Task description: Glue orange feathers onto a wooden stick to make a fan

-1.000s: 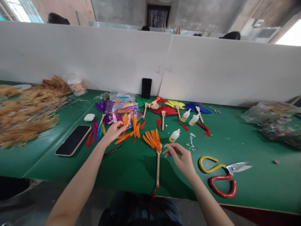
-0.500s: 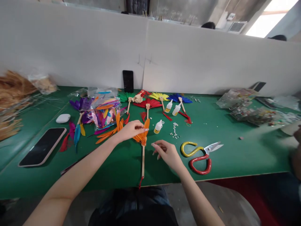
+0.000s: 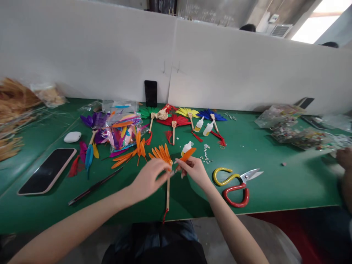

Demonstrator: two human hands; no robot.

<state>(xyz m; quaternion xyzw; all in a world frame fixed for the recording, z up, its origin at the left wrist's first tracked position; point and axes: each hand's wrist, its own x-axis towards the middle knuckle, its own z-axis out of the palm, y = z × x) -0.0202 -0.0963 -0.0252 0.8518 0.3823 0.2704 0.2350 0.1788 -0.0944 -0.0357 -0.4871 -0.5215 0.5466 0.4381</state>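
Note:
An orange feather fan (image 3: pixel 161 153) lies on the green table before me, its wooden handle (image 3: pixel 168 194) toward me and a red cord at the handle's end. My left hand (image 3: pixel 150 176) is closed at the base of the fan, thumb and fingertips together where feathers meet handle; its fingers partly cover that spot. Just right of it, my right hand (image 3: pixel 194 170) pinches a loose orange feather (image 3: pixel 189 153), with the feather's tip pointing up and right. Behind that feather stands a small glue bottle (image 3: pixel 186 147), partly hidden. More loose orange feathers (image 3: pixel 129 157) lie left of the fan.
Red-and-yellow-handled scissors (image 3: pixel 236 185) lie at right, near small white beads (image 3: pixel 205 153). Finished fans, red (image 3: pixel 173 120), yellow and blue, line the back with two glue bottles (image 3: pixel 208 128). A phone (image 3: pixel 46 171) and tweezers-like dark tool (image 3: pixel 95 186) lie left. A person's hand (image 3: pixel 344 158) shows far right.
The orange feather has passed from my left hand to my right. My left hand has moved down to the fan's base, and my right hand has come up slightly beside it.

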